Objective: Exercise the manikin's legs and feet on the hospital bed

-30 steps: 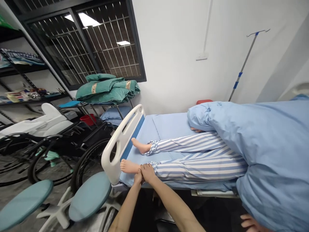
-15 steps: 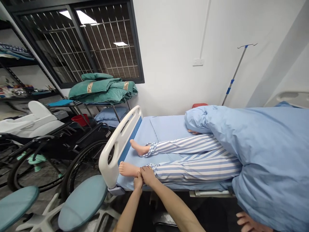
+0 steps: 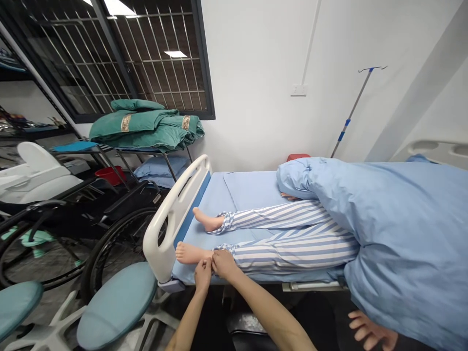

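A manikin in blue-and-white striped trousers (image 3: pixel 292 243) lies on a bed with a light blue sheet (image 3: pixel 248 190). A light blue quilt (image 3: pixel 395 219) covers it from the waist up. Both my hands meet at the near ankle, beside the near foot (image 3: pixel 188 253). My left hand (image 3: pixel 202 274) grips the ankle from below, fingers closed round it. My right hand (image 3: pixel 223 263) is closed on the trouser cuff at the same ankle. The far foot (image 3: pixel 204 220) rests free on the sheet. A manikin hand (image 3: pixel 369 331) hangs out under the quilt at lower right.
The white footboard (image 3: pixel 171 214) stands left of the feet. Two teal stools (image 3: pixel 117 304) sit on the floor near me. Wheelchairs (image 3: pixel 91 229) crowd the left side. Folded green blankets (image 3: pixel 146 129) lie on a rack under the barred window. An IV pole (image 3: pixel 353 109) leans at the wall.
The view has shifted left and slightly down. Both hands stay at the near ankle; my left hand has slid a little lower under it.
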Available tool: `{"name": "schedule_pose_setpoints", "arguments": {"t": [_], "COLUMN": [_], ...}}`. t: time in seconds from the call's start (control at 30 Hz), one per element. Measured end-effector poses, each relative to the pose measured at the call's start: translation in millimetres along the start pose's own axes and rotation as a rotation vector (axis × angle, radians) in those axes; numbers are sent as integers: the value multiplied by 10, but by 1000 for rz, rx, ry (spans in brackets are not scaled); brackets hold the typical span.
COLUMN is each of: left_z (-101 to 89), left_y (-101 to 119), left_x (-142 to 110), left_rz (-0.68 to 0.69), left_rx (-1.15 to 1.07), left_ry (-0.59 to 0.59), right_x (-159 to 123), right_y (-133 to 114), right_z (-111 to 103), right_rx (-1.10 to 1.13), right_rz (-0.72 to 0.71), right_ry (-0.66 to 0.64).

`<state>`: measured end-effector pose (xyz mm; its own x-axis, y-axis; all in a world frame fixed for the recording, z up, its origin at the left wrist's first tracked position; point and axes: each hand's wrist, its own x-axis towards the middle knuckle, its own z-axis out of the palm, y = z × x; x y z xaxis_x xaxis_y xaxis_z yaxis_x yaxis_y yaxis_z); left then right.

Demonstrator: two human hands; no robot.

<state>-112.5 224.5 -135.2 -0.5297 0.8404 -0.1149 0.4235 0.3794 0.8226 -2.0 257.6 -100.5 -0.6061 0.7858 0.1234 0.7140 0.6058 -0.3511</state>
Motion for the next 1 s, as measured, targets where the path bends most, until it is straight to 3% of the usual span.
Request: {"name": "schedule_pose_setpoints", "arguments": {"t": [0.27,0.37,0.47,0.6,0.73,0.9,1.0], "left_z": [227,344,369,234,-25,-364,-463], "left_y": [182,185,195,202,156,115,129], "left_x": [-131,-156,-117,7,164,282,276], "left_rz": [373,405,369,318,333,570,690], "left_rx": [3,8,-33,-92,-21,367,683], "left_ry": [-48,-75,-147,-134,-67,84,141], "right_x": [-385,-483,-511,-486,-464,-458,-465], "right_y": [275,432,602,794,878,875,879], "right_z": [-184,-253,-353,-443,-398,-261,-211], "right_rx": [187,211,166,55,-20,-90,-131], "right_rz": [91,172,218,314,382,408,392], "right_ry": [225,281,243,166,131,176,206]}}
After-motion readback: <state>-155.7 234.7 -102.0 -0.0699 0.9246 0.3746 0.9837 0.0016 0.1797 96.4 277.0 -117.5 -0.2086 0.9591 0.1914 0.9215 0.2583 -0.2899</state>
